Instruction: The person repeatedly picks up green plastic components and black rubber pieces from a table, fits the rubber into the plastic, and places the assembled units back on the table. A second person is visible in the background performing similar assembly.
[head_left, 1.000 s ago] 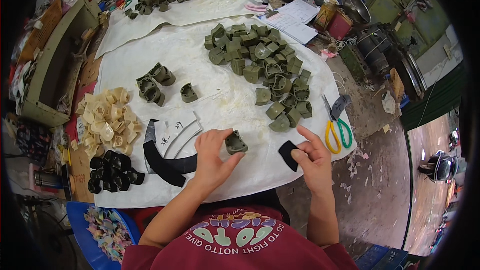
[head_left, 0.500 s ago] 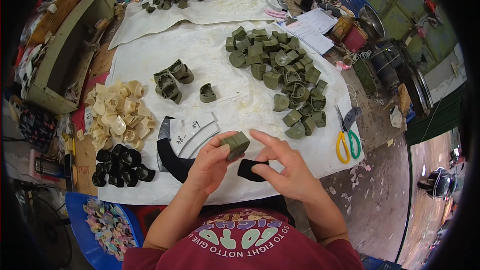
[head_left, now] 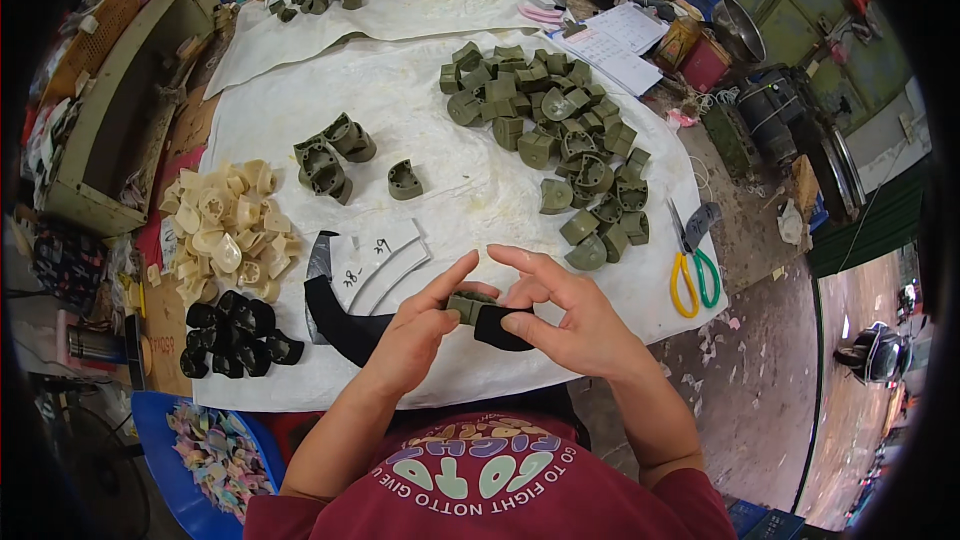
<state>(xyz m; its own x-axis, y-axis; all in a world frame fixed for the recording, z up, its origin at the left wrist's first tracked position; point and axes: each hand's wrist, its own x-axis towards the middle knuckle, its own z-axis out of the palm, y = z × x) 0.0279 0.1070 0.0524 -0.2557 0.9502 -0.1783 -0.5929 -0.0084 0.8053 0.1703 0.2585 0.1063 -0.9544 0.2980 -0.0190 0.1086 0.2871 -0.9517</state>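
Close to the table's near edge, my left hand (head_left: 408, 340) grips an olive-green shoe heel (head_left: 466, 306) between thumb and fingers. My right hand (head_left: 578, 328) pinches a black fabric piece (head_left: 500, 329) against the heel's right side, thumb in front. Part of the heel is hidden behind the black piece and my fingers. To the left of my left hand, a stack of curved black strips (head_left: 345, 328) lies beside a white sheet with handwriting (head_left: 375, 265). Several loose olive heels (head_left: 325, 168) stand farther off, with a single heel (head_left: 405, 180) apart from them.
A big pile of olive heels (head_left: 540, 105) spreads at the right. Cream heels (head_left: 225, 225) and black heels (head_left: 235, 330) lie at the left. Scissors (head_left: 693, 270) with yellow and green handles rest at the right edge. A blue tub of scraps (head_left: 150, 430) stands lower left.
My hands have come together. The black piece, held apart from the heel before, now lies against its side, and the heel has turned in my left hand.
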